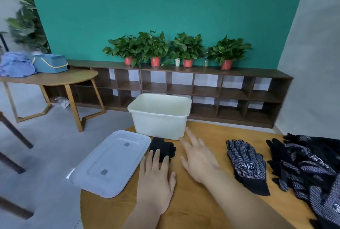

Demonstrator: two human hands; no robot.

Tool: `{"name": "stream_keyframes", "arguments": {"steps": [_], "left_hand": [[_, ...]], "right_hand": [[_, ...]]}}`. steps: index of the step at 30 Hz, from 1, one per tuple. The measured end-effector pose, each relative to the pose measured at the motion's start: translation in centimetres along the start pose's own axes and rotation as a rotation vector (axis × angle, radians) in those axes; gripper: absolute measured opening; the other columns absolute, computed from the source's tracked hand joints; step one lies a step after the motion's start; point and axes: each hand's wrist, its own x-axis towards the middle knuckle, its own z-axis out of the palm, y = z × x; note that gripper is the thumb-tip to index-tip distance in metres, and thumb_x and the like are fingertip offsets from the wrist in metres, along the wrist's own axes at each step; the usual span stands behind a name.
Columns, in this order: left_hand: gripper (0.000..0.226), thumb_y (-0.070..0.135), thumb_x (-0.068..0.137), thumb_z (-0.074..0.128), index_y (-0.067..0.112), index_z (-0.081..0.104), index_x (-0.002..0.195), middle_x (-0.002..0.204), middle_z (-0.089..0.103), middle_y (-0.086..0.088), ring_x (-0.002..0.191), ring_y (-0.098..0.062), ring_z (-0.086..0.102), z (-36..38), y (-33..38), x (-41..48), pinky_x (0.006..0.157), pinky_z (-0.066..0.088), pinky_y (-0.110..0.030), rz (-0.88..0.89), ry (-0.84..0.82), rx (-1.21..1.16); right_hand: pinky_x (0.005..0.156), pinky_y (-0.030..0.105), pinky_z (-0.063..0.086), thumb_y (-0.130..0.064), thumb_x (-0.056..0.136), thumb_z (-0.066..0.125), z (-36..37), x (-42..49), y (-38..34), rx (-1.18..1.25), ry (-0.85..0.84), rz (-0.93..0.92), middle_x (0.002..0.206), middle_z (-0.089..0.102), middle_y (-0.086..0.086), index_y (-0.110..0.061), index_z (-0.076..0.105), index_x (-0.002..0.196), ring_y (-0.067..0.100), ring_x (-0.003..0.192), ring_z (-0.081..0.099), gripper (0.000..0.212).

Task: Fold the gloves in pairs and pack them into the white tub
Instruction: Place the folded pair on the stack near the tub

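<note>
At the far side of the bench (202,208), the white tub (160,118), open at the top. Just to its left, the clear lid (110,162), laid flat and partly over the bench edge, likely put aside to keep the way into the tub free. Nothing seen inside the tub from here (only the far inner wall in view).

Right in front of the tub, a small black folded bundle of gloves (162,148), close enough for a short lift in. Looks ready for packing next.

To the right, one dotted glove pair (246,162) laid flat, set apart from the big pile of gloves (309,166) at the bench's right edge. Probably lined up as the next to fold.

Left hand (156,175): flat, fingers straight, fingertips resting on the near edge of the folded bundle, not gripping it. Right hand (198,157): wide open, fingers spread, over the bare bench between the bundle and the flat pair, holding nothing. Touching the wood or just above it, hard to tell.
</note>
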Motion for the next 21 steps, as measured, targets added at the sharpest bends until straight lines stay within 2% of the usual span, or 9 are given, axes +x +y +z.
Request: {"name": "stream_keyframes", "arguments": {"steps": [2, 6, 9, 12, 14, 17, 21], "left_hand": [[0.064, 0.059, 0.098, 0.046, 0.022, 0.059, 0.148, 0.161, 0.047, -0.016, 0.152, -0.04, 0.036, 0.1, -0.2, 0.1, 0.125, 0.024, -0.059, -0.08, 0.01, 0.008], [0.071, 0.061, 0.092, 0.053, 0.021, 0.057, 0.15, 0.157, 0.049, -0.022, 0.148, -0.048, 0.038, 0.7, -0.3, 0.1, 0.123, 0.023, -0.066, -0.209, -0.003, 0.031], [0.072, 0.064, 0.09, 0.049, 0.023, 0.06, 0.148, 0.152, 0.053, -0.022, 0.14, -0.048, 0.048, 1.2, -0.4, 0.3, 0.117, 0.034, -0.067, -0.259, -0.049, 0.029], [0.072, 0.065, 0.092, 0.045, 0.024, 0.058, 0.15, 0.155, 0.051, -0.021, 0.141, -0.046, 0.047, 1.8, -0.6, 0.5, 0.116, 0.037, -0.064, -0.242, -0.052, 0.007], [0.073, 0.066, 0.094, 0.041, 0.026, 0.054, 0.152, 0.159, 0.047, -0.02, 0.144, -0.045, 0.043, 2.2, -0.7, 0.6, 0.118, 0.034, -0.062, -0.24, -0.044, -0.009], [0.076, 0.068, 0.096, 0.035, 0.027, 0.047, 0.158, 0.164, 0.04, -0.019, 0.149, -0.044, 0.037, 2.2, -0.8, 0.8, 0.121, 0.029, -0.062, -0.25, -0.06, -0.051], [0.078, 0.069, 0.102, 0.015, 0.03, 0.009, 0.168, 0.176, 0.01, -0.013, 0.161, -0.036, 0.011, 1.3, -1.4, 1.7, 0.13, 0.011, -0.054, -0.244, -0.136, -0.059]], "right_hand": [[0.105, 0.039, 0.049, -0.034, 0.104, 0.052, -0.8, 2.4, -0.6, 0.007, 0.068, -0.011, 0.172, -0.021, -0.008, -0.031, 0.013, 0.165, 0.024, 0.141, 0.037, 0.073], [0.08, 0.031, 0.054, -0.033, 0.106, 0.05, -2.2, 7.1, -2.4, -0.061, 0.127, 0.006, 0.173, -0.018, -0.007, -0.028, 0.001, 0.167, 0.021, 0.127, 0.05, 0.078], [0.074, 0.038, 0.057, -0.026, 0.107, 0.048, -2.2, 9.5, -2.9, -0.139, 0.013, 0.044, 0.171, 0.008, 0.001, -0.026, -0.001, 0.167, 0.026, 0.125, 0.051, 0.077], [0.064, 0.04, 0.055, -0.001, 0.096, 0.057, -2.5, 10.3, -2.6, -0.213, -0.024, 0.093, 0.151, 0.031, 0.008, -0.029, 0.005, 0.166, 0.029, 0.115, 0.053, 0.092], [0.066, 0.04, 0.057, 0.011, 0.087, 0.054, -3.0, 10.2, -2.2, -0.237, -0.021, 0.089, 0.139, 0.039, 0.009, -0.03, 0.014, 0.165, 0.029, 0.109, 0.054, 0.097], [0.073, 0.041, 0.061, 0.014, 0.084, 0.053, -3.5, 9.7, -0.9, -0.232, -0.004, 0.102, 0.129, 0.044, 0.008, -0.029, 0.026, 0.162, 0.028, 0.104, 0.055, 0.093], [0.072, 0.039, 0.061, 0.017, 0.081, 0.053, -3.8, 8.6, 1.4, -0.205, 0.04, 0.167, 0.127, 0.046, 0.007, -0.028, 0.034, 0.16, 0.027, 0.101, 0.056, 0.093]]}}
